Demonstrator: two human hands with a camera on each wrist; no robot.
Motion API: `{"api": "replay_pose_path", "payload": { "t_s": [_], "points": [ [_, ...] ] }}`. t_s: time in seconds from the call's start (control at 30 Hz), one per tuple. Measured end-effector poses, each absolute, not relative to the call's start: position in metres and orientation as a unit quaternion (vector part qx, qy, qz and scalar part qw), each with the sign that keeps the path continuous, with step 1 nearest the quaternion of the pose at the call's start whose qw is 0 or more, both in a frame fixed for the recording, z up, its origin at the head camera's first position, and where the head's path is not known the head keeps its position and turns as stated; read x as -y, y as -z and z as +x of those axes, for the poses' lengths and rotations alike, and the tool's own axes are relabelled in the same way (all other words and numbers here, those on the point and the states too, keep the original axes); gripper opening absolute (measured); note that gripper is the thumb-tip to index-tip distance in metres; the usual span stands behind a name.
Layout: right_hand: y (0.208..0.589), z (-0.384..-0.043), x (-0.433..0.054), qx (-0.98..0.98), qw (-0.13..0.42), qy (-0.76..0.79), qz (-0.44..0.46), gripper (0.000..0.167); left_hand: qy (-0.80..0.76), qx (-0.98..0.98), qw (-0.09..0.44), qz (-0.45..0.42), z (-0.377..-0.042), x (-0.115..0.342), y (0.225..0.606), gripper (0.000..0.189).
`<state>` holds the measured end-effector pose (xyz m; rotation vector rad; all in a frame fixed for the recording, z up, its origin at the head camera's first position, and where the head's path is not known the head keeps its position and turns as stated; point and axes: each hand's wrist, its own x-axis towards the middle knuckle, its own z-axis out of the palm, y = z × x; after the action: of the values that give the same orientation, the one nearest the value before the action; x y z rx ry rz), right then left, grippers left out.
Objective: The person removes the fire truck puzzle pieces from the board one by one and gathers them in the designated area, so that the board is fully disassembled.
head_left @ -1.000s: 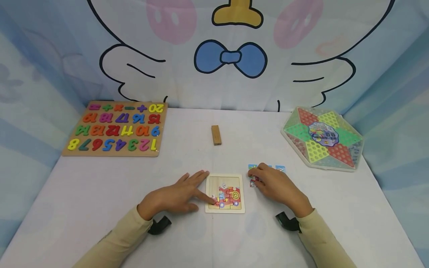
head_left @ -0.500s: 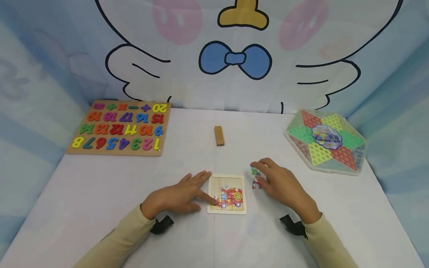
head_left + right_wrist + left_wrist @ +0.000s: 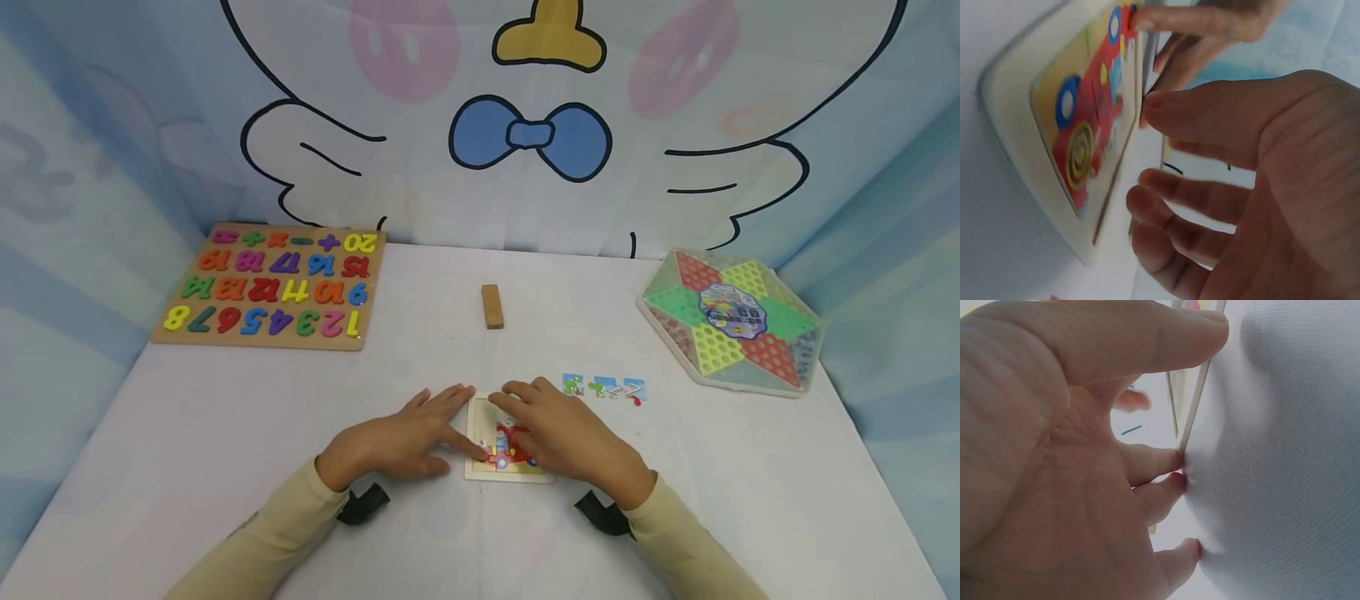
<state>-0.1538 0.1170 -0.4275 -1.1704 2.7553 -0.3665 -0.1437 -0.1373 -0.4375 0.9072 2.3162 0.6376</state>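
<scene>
A small wooden jigsaw tray [image 3: 481, 410] lies between the hands, a red vehicle picture filling its lower part. My left hand [image 3: 401, 437] rests at its left side with spread fingers. One of its fingers presses the picture's lower left; other fingertips touch the tray's edge in the left wrist view. Over the tray's right half is my right hand [image 3: 566, 433], hiding part of the picture. Its fingers [image 3: 1154, 206] are bent above the tray in the right wrist view; no piece shows between them, and an index-thumb pinch is hidden. Loose jigsaw pieces [image 3: 603, 387] lie in a row behind it.
At the back left lies a wooden number board [image 3: 258, 287]. A small wooden block [image 3: 492, 306] is on the white table [image 3: 420, 550] behind the tray. A hexagonal game box [image 3: 735, 321] stands at the back right.
My right hand has moved left from the loose pieces to over the tray. The red and white piece near the front of that group is gone from its spot. My left hand stays in place.
</scene>
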Motion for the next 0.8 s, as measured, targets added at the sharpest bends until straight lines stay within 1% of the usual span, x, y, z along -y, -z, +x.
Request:
{"api": "replay_pose_path", "payload": {
  "t_s": [0.23,0.5,0.63,0.8],
  "points": [
    [0.437,-0.149,-0.110,-0.919,0.088,0.102,-0.371,0.040,-0.233,-0.868,0.285,0.333,-0.143,0.136,0.437,0.044],
    [0.440,-0.151,-0.107,-0.922,0.109,0.127,-0.349,0.030,-0.229,-0.871,0.286,0.327,-0.143,0.136,0.437,0.043],
    [0.442,-0.151,-0.106,-0.925,0.120,0.149,-0.329,0.027,-0.222,-0.872,0.286,0.328,-0.144,0.136,0.437,0.042],
    [0.443,-0.152,-0.107,-0.925,0.134,0.166,-0.315,0.029,-0.222,-0.872,0.290,0.326,-0.144,0.136,0.437,0.042]
  ]
}}
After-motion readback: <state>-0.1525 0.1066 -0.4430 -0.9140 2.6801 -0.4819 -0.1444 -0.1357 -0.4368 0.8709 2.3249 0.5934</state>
